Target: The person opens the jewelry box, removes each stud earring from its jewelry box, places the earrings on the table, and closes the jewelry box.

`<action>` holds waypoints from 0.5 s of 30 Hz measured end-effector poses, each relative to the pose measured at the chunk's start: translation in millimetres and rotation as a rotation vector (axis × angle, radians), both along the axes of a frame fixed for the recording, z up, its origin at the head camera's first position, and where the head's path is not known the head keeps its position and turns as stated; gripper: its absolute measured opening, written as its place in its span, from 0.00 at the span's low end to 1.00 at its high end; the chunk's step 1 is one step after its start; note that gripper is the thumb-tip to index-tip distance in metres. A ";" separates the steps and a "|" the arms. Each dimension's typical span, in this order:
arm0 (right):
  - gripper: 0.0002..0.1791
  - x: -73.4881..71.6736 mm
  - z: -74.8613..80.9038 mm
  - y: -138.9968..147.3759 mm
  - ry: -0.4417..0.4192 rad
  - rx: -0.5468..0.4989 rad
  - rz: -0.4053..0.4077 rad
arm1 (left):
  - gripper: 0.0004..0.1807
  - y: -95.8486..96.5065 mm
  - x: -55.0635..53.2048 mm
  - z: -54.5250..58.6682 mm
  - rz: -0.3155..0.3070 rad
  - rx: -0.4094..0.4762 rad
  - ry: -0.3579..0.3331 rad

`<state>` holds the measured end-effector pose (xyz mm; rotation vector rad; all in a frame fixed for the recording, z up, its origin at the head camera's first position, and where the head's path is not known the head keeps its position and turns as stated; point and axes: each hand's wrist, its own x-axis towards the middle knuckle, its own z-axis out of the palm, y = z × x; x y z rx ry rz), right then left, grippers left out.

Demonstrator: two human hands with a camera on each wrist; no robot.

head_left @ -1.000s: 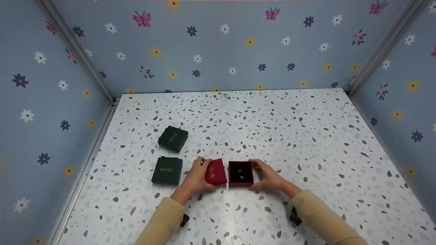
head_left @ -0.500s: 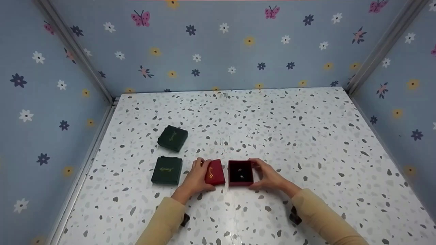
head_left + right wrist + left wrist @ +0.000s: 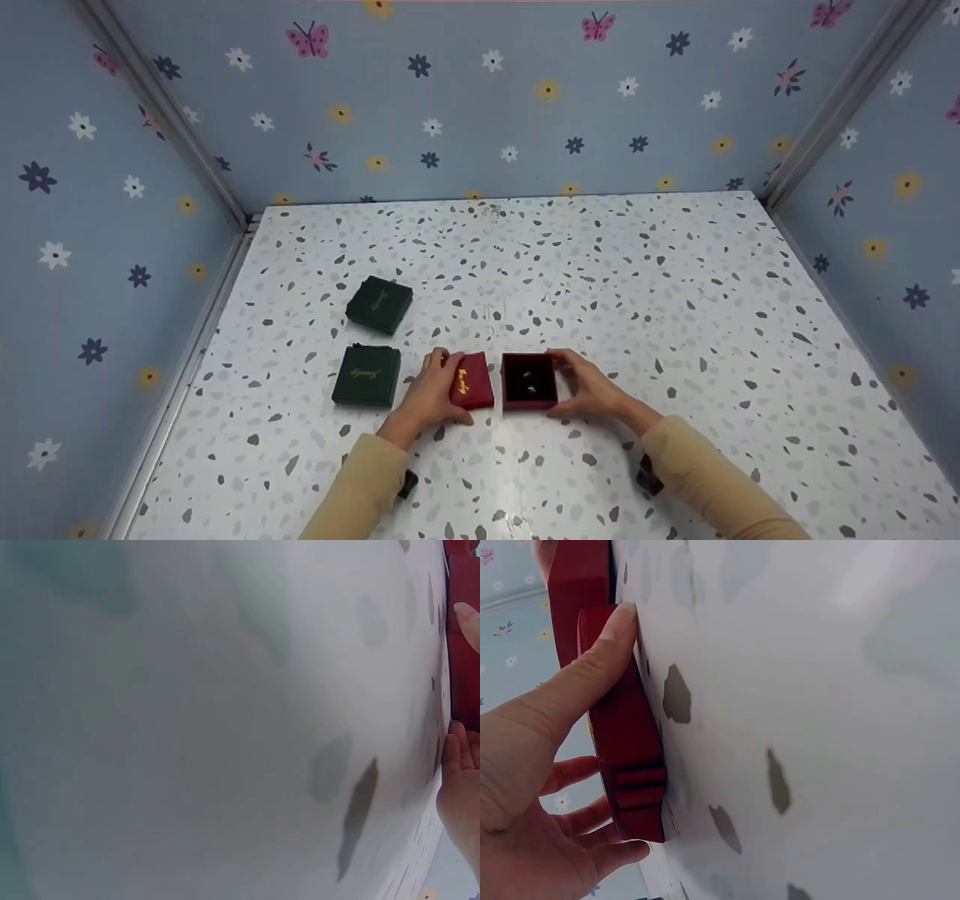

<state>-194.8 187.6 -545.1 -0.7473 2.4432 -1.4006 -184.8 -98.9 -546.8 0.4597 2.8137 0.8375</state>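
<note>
My left hand (image 3: 435, 390) grips a red jewelry box lid (image 3: 472, 381) with gold lettering on top, thumb on the near side and fingers on the far side. The left wrist view shows this lid (image 3: 626, 727) down at the table surface, with a ribbon-like band on its side. Just right of it stands the open red box base (image 3: 529, 405). Two small shiny pieces, perhaps earrings, sit on its black lining (image 3: 517, 375). My right hand (image 3: 589, 386) holds the base by its right side, thumb in front and fingers behind.
Two green boxes with gold lettering lie left of my hands: one box (image 3: 367, 375) beside my left hand, another box (image 3: 380, 305) turned at an angle farther back. Blue patterned walls (image 3: 480, 97) enclose the speckled white table (image 3: 637, 285) at the back and sides.
The red lid has come down from a tilt to lie flatter, shifting slightly left with my left hand. My right hand and the box base stay put.
</note>
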 end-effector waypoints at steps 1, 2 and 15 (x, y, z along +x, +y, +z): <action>0.50 -0.9 -2.8 0.7 -0.002 0.016 -0.005 | 0.55 0.0 0.3 0.4 0.003 -0.009 -0.002; 0.51 -2.3 -6.4 1.7 -0.006 0.031 -0.013 | 0.55 0.0 0.7 0.8 0.005 -0.016 -0.003; 0.51 -10.3 -24.5 7.4 -0.021 0.030 -0.011 | 0.51 0.1 3.2 10.9 -0.025 -0.021 0.079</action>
